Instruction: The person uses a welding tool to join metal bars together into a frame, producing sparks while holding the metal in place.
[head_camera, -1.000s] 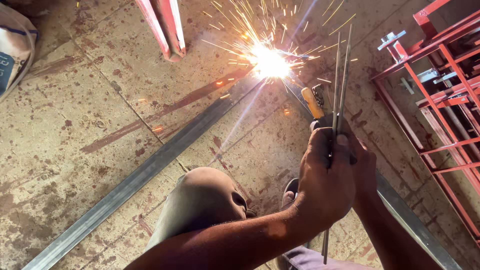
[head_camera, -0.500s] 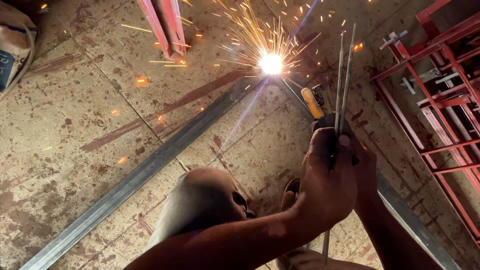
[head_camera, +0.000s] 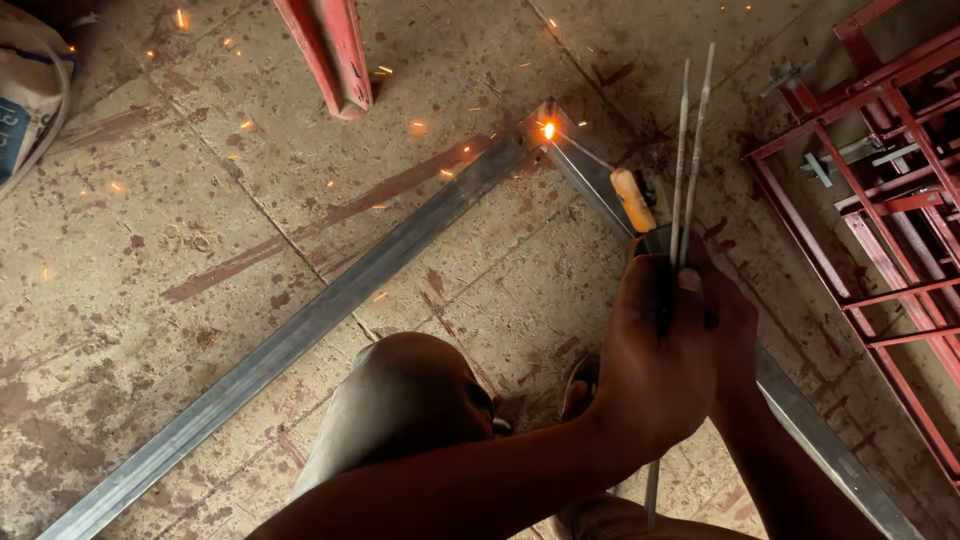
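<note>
Two grey steel bars meet in a corner on the stained concrete floor: a long bar (head_camera: 300, 335) runs toward the lower left, and a second bar (head_camera: 820, 450) runs toward the lower right. The joint (head_camera: 548, 130) shows a small orange glow. My left hand (head_camera: 655, 360) grips a few thin welding rods (head_camera: 690, 150) that stand upright. Just behind it my right hand (head_camera: 735, 320) holds the electrode holder (head_camera: 633, 200) with an orange jaw; its thin rod reaches to the glowing joint. Both hands hover over the second bar.
My bent knee (head_camera: 400, 400) and a foot (head_camera: 580, 385) are below the hands. A red metal frame (head_camera: 870, 200) lies at the right, red bars (head_camera: 335, 50) at the top, and a sack (head_camera: 30, 90) at the top left. Small sparks dot the floor.
The bright arc and its wide shower of sparks at the joint have died down to a small glow with scattered embers. Both hands stay in about the same place.
</note>
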